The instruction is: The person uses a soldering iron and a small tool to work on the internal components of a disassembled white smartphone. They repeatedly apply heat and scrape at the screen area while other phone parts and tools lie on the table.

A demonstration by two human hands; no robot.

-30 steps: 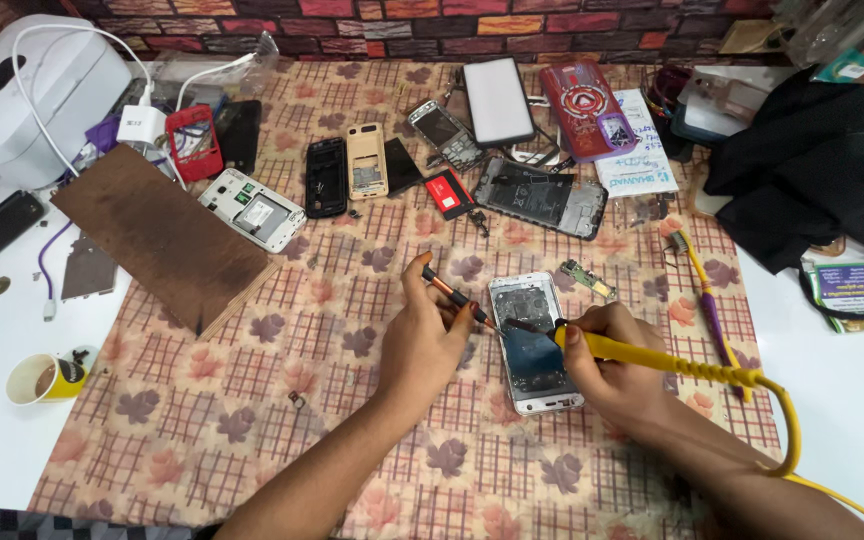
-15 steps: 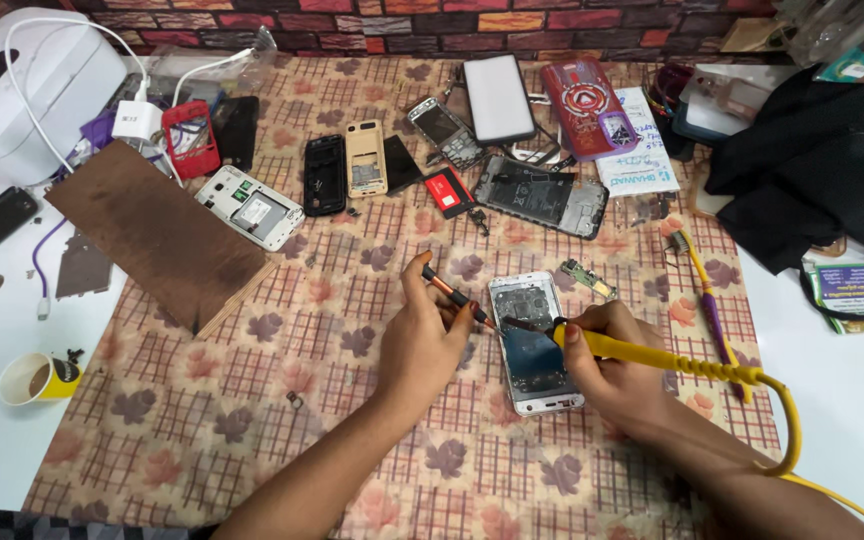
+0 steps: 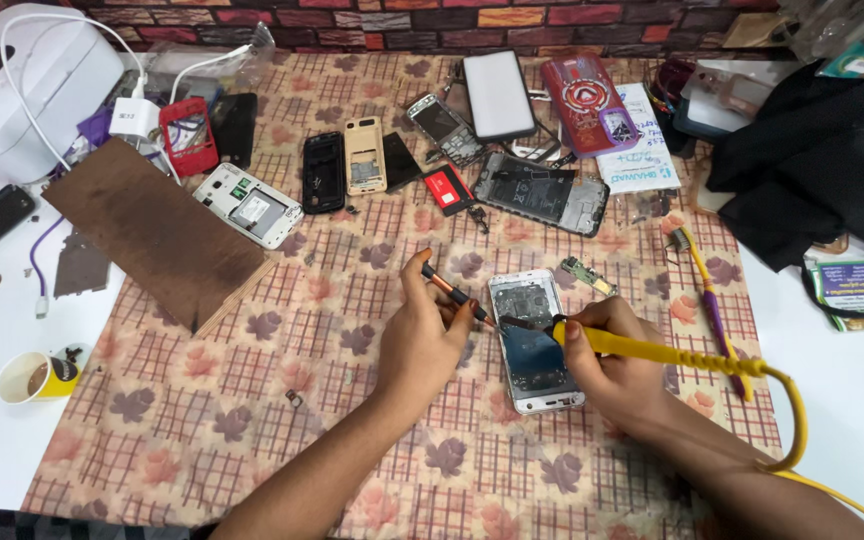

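Two tools stay held over the opened smartphone [image 3: 535, 342]: tweezers [image 3: 455, 294] pinched by the left hand [image 3: 430, 335], yellow soldering iron [image 3: 652, 350] gripped by the right hand [image 3: 620, 372].

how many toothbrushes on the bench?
1. The yellow and purple toothbrush lies on the patterned cloth right of the right hand. Clutter along the back could hide another.

An opened phone [image 3: 534, 342] lies low and right of centre in the frame, on the tablecloth [image 3: 252, 420]. The left hand [image 3: 427, 335] is just left of it, the right hand [image 3: 617, 365] just right. A row of phone parts [image 3: 352, 175] lies above them. A board [image 3: 152, 230] is at the left, a paper cup [image 3: 37, 375] at the lower left.
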